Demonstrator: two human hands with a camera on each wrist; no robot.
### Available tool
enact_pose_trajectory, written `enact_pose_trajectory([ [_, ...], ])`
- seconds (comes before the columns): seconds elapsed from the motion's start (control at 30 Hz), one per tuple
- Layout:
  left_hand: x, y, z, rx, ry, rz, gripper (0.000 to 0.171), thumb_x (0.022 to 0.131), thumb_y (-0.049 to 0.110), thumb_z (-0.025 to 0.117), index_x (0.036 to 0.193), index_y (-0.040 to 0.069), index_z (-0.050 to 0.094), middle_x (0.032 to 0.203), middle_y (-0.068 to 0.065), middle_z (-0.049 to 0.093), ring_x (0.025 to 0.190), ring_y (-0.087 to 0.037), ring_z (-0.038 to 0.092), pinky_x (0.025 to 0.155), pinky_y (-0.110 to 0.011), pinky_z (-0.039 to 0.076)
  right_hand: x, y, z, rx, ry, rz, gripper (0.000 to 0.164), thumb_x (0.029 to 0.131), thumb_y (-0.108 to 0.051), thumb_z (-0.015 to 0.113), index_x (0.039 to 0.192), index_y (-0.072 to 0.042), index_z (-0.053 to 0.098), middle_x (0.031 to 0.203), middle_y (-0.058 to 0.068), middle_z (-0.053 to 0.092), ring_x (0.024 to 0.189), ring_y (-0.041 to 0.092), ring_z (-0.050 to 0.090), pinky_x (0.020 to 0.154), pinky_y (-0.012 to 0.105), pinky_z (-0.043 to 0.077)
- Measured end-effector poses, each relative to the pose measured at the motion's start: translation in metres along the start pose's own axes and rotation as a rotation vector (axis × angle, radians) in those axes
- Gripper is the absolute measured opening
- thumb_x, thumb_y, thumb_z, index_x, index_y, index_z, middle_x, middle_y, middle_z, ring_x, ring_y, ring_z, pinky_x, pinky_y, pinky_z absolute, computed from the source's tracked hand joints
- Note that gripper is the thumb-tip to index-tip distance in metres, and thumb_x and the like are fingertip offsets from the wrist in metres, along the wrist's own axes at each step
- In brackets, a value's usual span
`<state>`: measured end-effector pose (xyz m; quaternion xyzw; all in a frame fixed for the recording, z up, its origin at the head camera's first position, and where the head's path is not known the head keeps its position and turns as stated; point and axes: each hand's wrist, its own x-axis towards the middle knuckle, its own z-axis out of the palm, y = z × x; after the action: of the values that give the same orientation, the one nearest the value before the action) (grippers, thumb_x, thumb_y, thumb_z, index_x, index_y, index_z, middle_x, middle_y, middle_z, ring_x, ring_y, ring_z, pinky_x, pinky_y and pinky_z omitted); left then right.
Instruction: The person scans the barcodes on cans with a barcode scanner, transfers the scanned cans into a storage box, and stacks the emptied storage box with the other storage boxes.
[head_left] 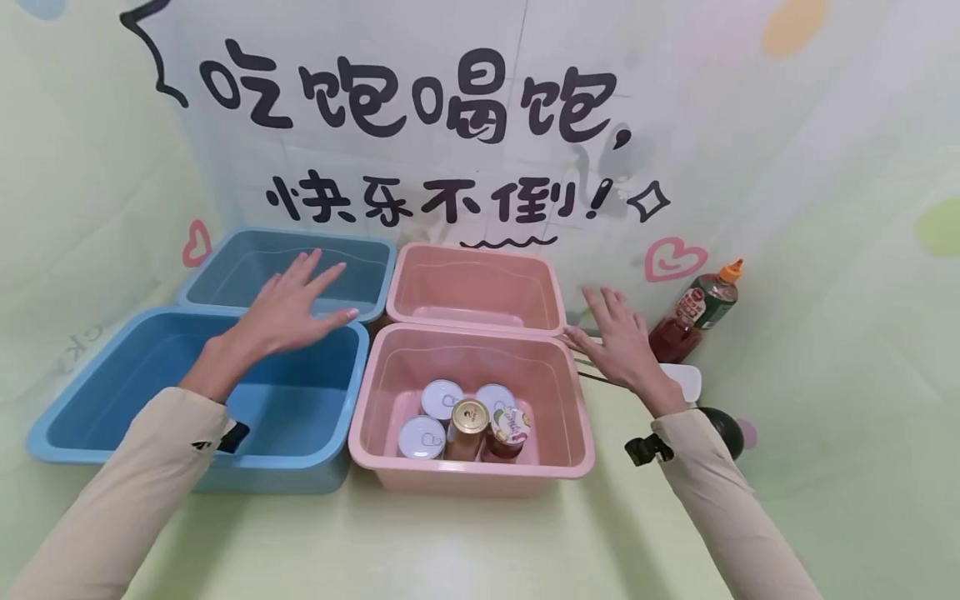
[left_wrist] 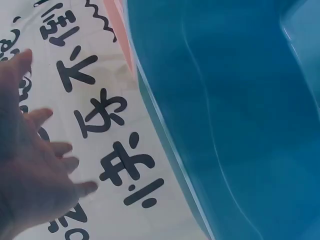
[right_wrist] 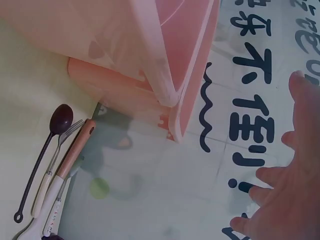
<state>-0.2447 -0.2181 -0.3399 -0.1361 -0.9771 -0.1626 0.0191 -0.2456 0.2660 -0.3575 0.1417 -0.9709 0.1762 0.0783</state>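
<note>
Fingers spread, my left hand [head_left: 287, 308] hovers over the blue basins and holds nothing. Beneath it are a deep blue front basin [head_left: 347, 379] and a greyer blue back basin [head_left: 382, 283]. My right hand [head_left: 621, 346], likewise spread and holding nothing, hangs to the right of the pink basins. Several tins stand inside the front pink basin [head_left: 480, 475], among them a gold-topped can [head_left: 468, 417] and a jar-like container with a patterned lid [head_left: 512, 425]. The back pink basin [head_left: 480, 283] shows no contents. In the right wrist view, a dark spoon [right_wrist: 61, 120] and a fork [right_wrist: 70, 131] lie below that hand.
A sauce bottle [head_left: 693, 312] with an orange cap stands at the right, by the back wall sheet. Close to the right forearm are a white object [head_left: 684, 382] and a dark round object [head_left: 723, 429], both partly hidden. A utensil with a brown-and-white handle [right_wrist: 75, 148] lies beside the fork.
</note>
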Motion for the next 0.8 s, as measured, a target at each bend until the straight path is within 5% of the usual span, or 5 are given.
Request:
enact_pose_trajectory([
  [0.4,-0.028,0.026,0.018,-0.033,-0.112,0.140,0.081,0.093,0.063,0.055,0.156,0.017,0.036,0.167,-0.020,0.017,0.152,-0.049,0.011,0.112,-0.076,0.019,0.008,-0.012,0.005,0.039,0.075,-0.214,0.086,0.089,-0.034,0.074,0.157,-0.008,0.029,0.153,0.025,0.039,0.138,0.045,0.040,0.110,0.065,0.034],
  [0.8,-0.068,0.055,0.025,0.037,-0.207,0.207,0.079,0.087,0.064,0.061,0.150,0.017,0.048,0.162,-0.023,0.030,0.150,-0.050,0.020,0.112,-0.072,0.026,0.010,-0.038,0.009,0.132,-0.090,-0.265,0.088,0.086,-0.039,0.078,0.157,-0.014,0.032,0.152,0.019,0.041,0.134,0.039,0.047,0.108,0.059,0.041],
])
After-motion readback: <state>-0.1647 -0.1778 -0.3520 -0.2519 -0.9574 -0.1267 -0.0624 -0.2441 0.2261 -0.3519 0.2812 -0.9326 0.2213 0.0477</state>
